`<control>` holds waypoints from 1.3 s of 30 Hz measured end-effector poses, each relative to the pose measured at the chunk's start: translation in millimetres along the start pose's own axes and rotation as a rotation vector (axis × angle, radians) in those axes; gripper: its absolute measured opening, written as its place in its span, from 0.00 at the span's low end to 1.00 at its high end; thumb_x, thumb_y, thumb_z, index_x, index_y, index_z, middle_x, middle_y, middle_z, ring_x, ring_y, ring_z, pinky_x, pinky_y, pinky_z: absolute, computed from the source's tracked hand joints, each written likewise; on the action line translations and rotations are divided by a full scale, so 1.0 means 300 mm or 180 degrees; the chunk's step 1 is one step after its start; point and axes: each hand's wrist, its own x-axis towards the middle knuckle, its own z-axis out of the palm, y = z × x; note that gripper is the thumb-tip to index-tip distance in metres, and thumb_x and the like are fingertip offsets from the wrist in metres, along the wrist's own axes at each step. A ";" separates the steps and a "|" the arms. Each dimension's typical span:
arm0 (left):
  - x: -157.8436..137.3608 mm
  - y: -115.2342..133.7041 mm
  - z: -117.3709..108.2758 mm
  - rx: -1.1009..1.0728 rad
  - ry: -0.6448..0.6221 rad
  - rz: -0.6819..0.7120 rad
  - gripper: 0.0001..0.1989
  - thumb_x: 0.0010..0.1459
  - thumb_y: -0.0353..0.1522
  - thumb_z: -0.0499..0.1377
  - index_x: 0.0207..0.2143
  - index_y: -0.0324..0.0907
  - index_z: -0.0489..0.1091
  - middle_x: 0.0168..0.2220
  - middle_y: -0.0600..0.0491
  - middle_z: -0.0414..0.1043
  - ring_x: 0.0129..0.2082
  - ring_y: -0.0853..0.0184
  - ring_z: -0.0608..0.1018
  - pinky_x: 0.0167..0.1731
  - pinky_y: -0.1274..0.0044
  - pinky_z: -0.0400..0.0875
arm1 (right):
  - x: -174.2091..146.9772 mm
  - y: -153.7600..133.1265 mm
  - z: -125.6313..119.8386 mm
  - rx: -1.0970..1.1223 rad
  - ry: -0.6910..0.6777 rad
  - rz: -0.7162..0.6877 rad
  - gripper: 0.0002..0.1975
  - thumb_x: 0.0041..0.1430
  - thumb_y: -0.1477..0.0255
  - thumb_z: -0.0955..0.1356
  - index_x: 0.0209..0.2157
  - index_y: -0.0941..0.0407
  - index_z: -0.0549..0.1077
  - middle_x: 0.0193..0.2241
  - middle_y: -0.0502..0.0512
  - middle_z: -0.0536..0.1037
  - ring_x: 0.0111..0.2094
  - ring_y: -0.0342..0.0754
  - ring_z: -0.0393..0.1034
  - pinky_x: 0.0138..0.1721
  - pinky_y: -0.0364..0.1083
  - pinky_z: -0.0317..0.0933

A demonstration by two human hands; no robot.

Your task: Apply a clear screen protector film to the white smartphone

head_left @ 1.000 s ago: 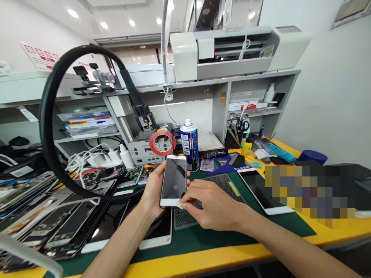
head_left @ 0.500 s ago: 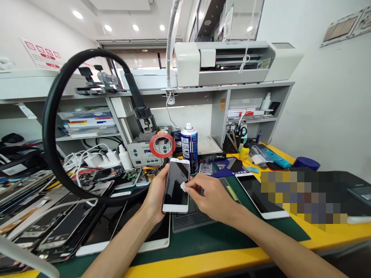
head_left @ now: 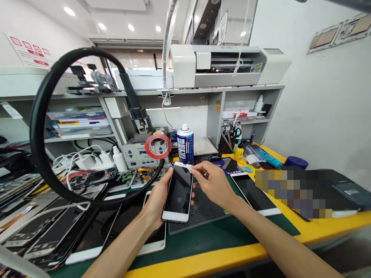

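Note:
A white smartphone [head_left: 177,195] with a dark screen is tilted up in my left hand [head_left: 159,199], which wraps round it from the left; fingertips show at its right edge. My right hand [head_left: 213,181] pinches a small white piece [head_left: 189,167], possibly a cotton or tissue wad, at the phone's top right corner. A dark perforated mat [head_left: 205,204] lies under both hands. Beneath my left forearm is a white-framed tablet [head_left: 156,241], partly hidden by the arm.
A thick black hose [head_left: 36,127] loops at the left above stacked phone parts [head_left: 55,231]. Behind the phone stand a blue spray can [head_left: 185,144] and a red tape roll [head_left: 158,155]. Another white device [head_left: 256,195] lies at the right, near the yellow table edge [head_left: 285,243].
My right hand has moved the small white piece from the middle of the screen up to the phone's top right corner. The whole view has shifted slightly.

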 end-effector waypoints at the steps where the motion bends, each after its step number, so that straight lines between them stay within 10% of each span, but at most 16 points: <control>1: -0.002 -0.003 0.003 0.0008 -0.0017 -0.0027 0.27 0.65 0.49 0.52 0.46 0.34 0.75 0.39 0.40 0.79 0.33 0.54 0.81 0.36 0.63 0.78 | 0.003 0.003 -0.004 -0.0011 0.0038 0.0021 0.05 0.66 0.71 0.67 0.37 0.54 0.76 0.31 0.51 0.77 0.32 0.47 0.72 0.32 0.45 0.61; 29: -0.011 -0.056 0.012 0.0473 0.0224 -0.0242 0.22 0.61 0.46 0.60 0.46 0.38 0.76 0.31 0.46 0.80 0.28 0.58 0.81 0.33 0.66 0.79 | -0.013 -0.014 0.003 0.0078 0.0228 -0.0691 0.06 0.66 0.73 0.68 0.40 0.55 0.78 0.32 0.52 0.78 0.32 0.45 0.71 0.33 0.43 0.63; 39: 0.000 -0.038 0.012 -0.0069 0.0281 -0.0065 0.22 0.65 0.44 0.57 0.54 0.41 0.72 0.40 0.49 0.81 0.38 0.59 0.83 0.40 0.72 0.77 | -0.049 -0.042 0.033 0.0258 -0.0448 -0.0977 0.07 0.65 0.76 0.66 0.39 0.56 0.77 0.33 0.55 0.79 0.34 0.46 0.72 0.37 0.44 0.63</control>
